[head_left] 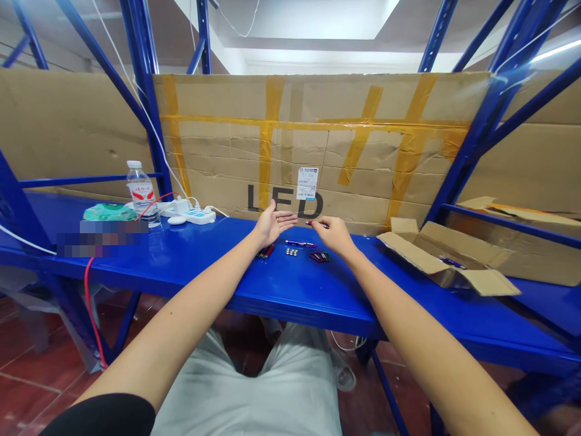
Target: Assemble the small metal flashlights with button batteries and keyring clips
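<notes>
My left hand (275,225) is held above the blue table, palm up, its fingers stretched out and nothing in it. Facing it, my right hand (333,234) pinches a small dark red piece (309,223), too small to make out its kind. On the table between the hands lies a purple pen-shaped tube (300,244). Just nearer to me are several small silver button-like pieces (292,252) in a cluster. A group of small dark, coloured parts (319,257) is below my right hand. Red and black pen-shaped tubes (267,252) lie beside my left wrist, partly hidden.
An open cardboard box (447,257) stands at the right with a purple tube inside. To the left are a water bottle (143,194), a green packet (109,212) and a white power strip (193,215). A large carton (218,157) walls the back between blue posts.
</notes>
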`<act>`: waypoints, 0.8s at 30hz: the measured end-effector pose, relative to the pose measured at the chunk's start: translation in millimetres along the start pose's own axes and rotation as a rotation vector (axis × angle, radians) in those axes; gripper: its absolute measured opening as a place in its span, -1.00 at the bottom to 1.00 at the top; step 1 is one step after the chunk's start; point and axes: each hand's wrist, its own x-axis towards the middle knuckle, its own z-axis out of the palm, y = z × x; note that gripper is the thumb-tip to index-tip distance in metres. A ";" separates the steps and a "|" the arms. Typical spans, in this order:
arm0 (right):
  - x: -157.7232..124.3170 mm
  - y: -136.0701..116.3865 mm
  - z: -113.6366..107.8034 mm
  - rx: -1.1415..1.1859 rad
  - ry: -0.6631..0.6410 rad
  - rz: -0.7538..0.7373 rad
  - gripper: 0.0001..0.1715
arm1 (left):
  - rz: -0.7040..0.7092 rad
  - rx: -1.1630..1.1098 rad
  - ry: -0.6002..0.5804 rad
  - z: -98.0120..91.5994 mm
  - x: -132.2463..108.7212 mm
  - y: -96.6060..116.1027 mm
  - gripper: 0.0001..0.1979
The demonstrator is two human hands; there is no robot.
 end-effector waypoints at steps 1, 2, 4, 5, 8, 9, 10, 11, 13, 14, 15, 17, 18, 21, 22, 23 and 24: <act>0.1 0.6 0.7 -0.008 -0.007 -0.004 -0.67 | 0.001 -0.003 0.004 0.2 -0.2 0.1 -0.20; 0.1 1.2 1.5 -0.015 -0.014 -0.009 -0.68 | 0.003 -0.006 0.006 0.4 -0.3 0.1 -0.20; 0.1 1.8 2.9 -0.018 -0.030 -0.018 -0.69 | 0.002 -0.010 0.009 0.6 -0.5 -0.1 -0.21; 0.0 1.7 3.4 -0.016 -0.037 -0.019 -0.70 | 0.001 -0.012 0.010 0.7 -0.5 -0.3 -0.22; 0.0 1.1 4.5 -0.030 -0.054 -0.011 -0.70 | 0.005 -0.022 0.015 0.8 -0.2 -0.8 -0.23; 0.1 0.9 4.7 -0.041 -0.061 -0.010 -0.69 | 0.009 -0.025 0.018 0.8 0.0 -0.9 -0.24; 0.2 0.7 4.7 -0.048 -0.069 -0.010 -0.69 | 0.014 -0.027 0.020 0.8 0.1 -0.8 -0.24; 0.3 0.6 4.7 -0.052 -0.077 -0.012 -0.69 | 0.018 -0.027 0.022 0.6 0.3 -0.6 -0.24; 0.4 0.4 4.3 -0.055 -0.092 -0.015 -0.68 | 0.024 -0.026 0.022 0.1 0.9 0.2 -0.24; 0.4 0.3 4.0 -0.055 -0.099 -0.017 -0.68 | 0.028 -0.025 0.020 -0.4 1.3 0.6 -0.24; 0.3 0.2 3.7 -0.053 -0.104 -0.019 -0.68 | 0.031 -0.024 0.017 -1.0 1.8 0.8 -0.24; 0.1 -0.1 3.4 -0.046 -0.110 -0.023 -0.69 | 0.044 -0.010 0.005 -2.2 3.0 0.3 -0.28; 0.0 -0.1 3.6 -0.041 -0.111 -0.024 -0.69 | 0.056 0.012 0.000 -2.7 3.6 -0.6 -0.32; -0.2 1.3 7.1 -0.017 -0.133 -0.034 -0.68 | 0.133 0.222 -0.008 -3.3 4.3 -6.8 -0.59; 0.0 2.3 9.4 0.000 -0.149 -0.048 -0.68 | 0.174 0.336 -0.018 -3.1 4.0 -9.6 -0.68; 0.3 3.7 12.1 0.022 -0.168 -0.067 -0.69 | 0.217 0.458 -0.038 -2.8 3.5 -12.6 -0.76; 0.8 5.4 15.2 0.046 -0.190 -0.089 -0.69 | 0.257 0.570 -0.069 -2.5 2.9 -15.3 -0.80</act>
